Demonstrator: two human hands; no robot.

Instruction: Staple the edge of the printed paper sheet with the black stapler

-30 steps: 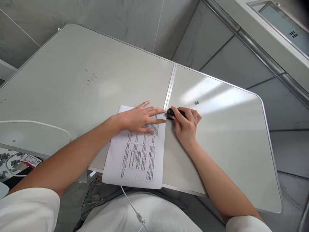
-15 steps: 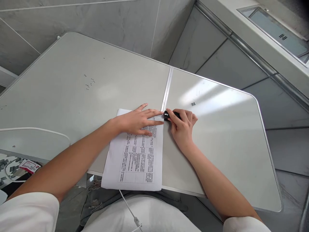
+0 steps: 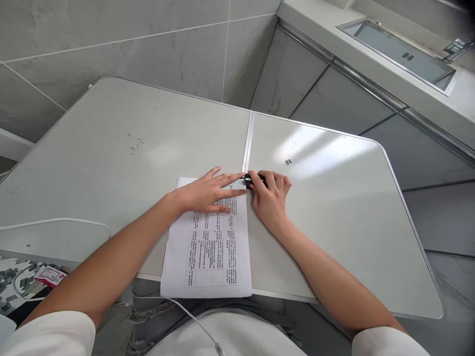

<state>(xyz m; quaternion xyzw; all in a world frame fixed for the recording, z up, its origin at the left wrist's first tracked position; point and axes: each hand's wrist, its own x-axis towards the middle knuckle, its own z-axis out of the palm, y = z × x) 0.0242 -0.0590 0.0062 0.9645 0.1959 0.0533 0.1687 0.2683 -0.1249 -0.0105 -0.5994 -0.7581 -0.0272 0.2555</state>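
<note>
Printed sheets of paper (image 3: 208,247), covered with text and tables, lie on the white table and overhang its front edge. My left hand (image 3: 208,193) rests flat on their upper part, fingers spread toward the right. Fingers of my right hand (image 3: 270,195) wrap around a black stapler (image 3: 249,181), which sits at the upper right edge of the paper. Its nose meets that edge close to my left fingertips. Most of the stapler's body is hidden under my right hand.
Two short strips of staples (image 3: 288,161) lie on the table (image 3: 334,222) beyond my right hand. Several loose staples (image 3: 134,144) are scattered at the left. A white cable (image 3: 55,220) crosses the left side. A counter with a sink (image 3: 401,52) stands at the back right.
The head view has tilted and shifted slightly. The stapler's nose appears to have slid a little left, onto the paper's edge. My left hand stays flat on the sheets.
</note>
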